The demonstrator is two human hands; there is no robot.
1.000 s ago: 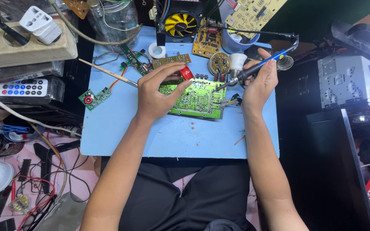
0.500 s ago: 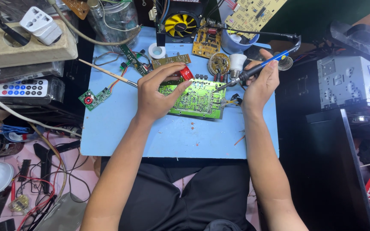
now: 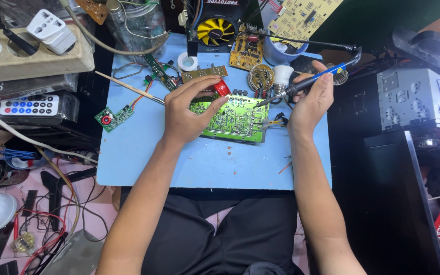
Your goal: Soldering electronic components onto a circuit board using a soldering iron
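Note:
A green circuit board (image 3: 235,121) lies solder side up on the blue mat (image 3: 143,153). My left hand (image 3: 187,114) rests on the board's left part and pinches a small red-tipped tool (image 3: 222,88) over its top edge. My right hand (image 3: 309,104) grips a blue and black soldering iron (image 3: 306,81), whose tip points left and down at the board's upper right edge. The iron's black cable runs up and away behind the hand.
Small boards (image 3: 114,117), a thin wooden stick (image 3: 128,87), a white tape roll (image 3: 187,62), a yellow fan (image 3: 215,30) and a bulb (image 3: 282,76) crowd the mat's far edge. A remote (image 3: 29,105) and power strip (image 3: 31,56) lie left; a metal box (image 3: 416,102) right.
The soldering iron's tip has shifted slightly along the board's top edge. Both hands otherwise stay where they were.

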